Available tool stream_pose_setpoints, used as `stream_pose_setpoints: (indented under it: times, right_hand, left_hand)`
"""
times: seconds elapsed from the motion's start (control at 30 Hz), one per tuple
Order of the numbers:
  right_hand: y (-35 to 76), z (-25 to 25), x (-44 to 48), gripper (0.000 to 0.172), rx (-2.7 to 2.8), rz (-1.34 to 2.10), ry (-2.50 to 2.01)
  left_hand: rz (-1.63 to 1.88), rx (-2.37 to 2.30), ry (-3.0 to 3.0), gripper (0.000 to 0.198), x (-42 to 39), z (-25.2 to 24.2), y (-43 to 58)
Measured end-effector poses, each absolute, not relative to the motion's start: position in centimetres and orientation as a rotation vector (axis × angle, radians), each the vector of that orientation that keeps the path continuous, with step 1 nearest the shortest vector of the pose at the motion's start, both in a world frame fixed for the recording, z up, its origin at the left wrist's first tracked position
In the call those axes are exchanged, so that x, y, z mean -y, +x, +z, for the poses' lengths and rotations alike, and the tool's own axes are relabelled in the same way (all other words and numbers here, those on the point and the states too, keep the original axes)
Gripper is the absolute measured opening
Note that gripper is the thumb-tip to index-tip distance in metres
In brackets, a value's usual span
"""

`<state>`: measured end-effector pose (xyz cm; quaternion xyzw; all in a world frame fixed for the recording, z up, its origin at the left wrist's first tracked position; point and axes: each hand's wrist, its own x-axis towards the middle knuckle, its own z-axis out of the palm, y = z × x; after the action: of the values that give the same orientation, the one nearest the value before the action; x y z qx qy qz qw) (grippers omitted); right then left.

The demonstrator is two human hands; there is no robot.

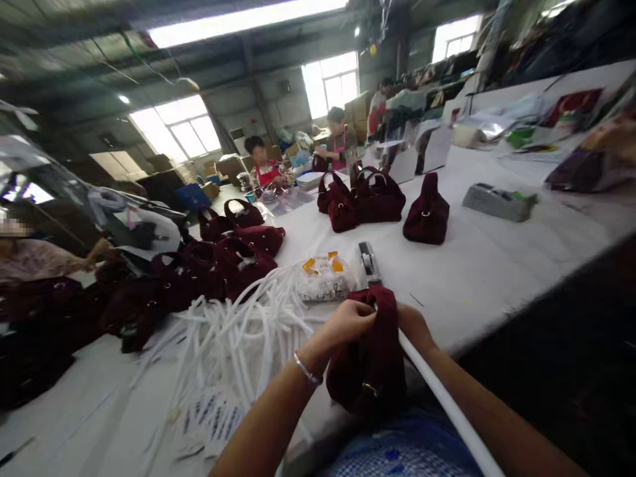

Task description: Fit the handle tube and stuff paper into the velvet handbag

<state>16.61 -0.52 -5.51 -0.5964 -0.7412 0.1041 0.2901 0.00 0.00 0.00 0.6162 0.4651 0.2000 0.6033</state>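
Observation:
My left hand [348,324] and my right hand [413,326] both grip the top of a dark red velvet handbag [370,361] at the near edge of the white table [497,265]. The bag hangs down toward my lap. A long white tube [442,397] runs from the bag's top past my right forearm. My left wrist wears a thin bracelet. Fingers of both hands are curled round the bag's handle.
A heap of white tubes [238,324] lies to the left, with paper tags [209,414] near it. A plastic bag [325,278], a tape dispenser [368,264], another grey dispenser [497,201] and several red handbags [377,199] sit on the table. Other people work at the far end and left.

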Motion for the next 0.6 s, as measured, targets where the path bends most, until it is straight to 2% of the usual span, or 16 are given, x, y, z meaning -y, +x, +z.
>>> stream_pose_setpoints:
  times: [0.13, 0.23, 0.3, 0.47, 0.6]
  right_hand:
    - [17.0, -4.9, 2.3, 0.031, 2.038, 0.306, -1.530]
    - [18.1, -4.2, 4.6, 0.039, 1.904, 0.407, -1.432]
    - [18.9, -3.7, 6.4, 0.041, 1.740, 0.655, -1.415]
    - [19.0, -3.0, 10.1, 0.063, 1.333, 1.632, -1.203]
    - [18.4, -2.4, 10.6, 0.054, 1.235, 1.911, -1.018]
  left_hand:
    - [0.498, -1.060, 1.372, 0.036, 0.7, 0.1, 0.0]
    - [0.546, -1.039, 1.355, 0.038, 0.6, 0.0, 0.0]
    - [0.587, -1.005, 1.389, 0.038, 0.3, -0.3, 0.1]
    - [0.745, -1.093, 1.579, 0.031, -0.7, -1.6, 0.7]
    - [0.829, -1.156, 1.625, 0.030, -0.8, -2.1, 1.1]
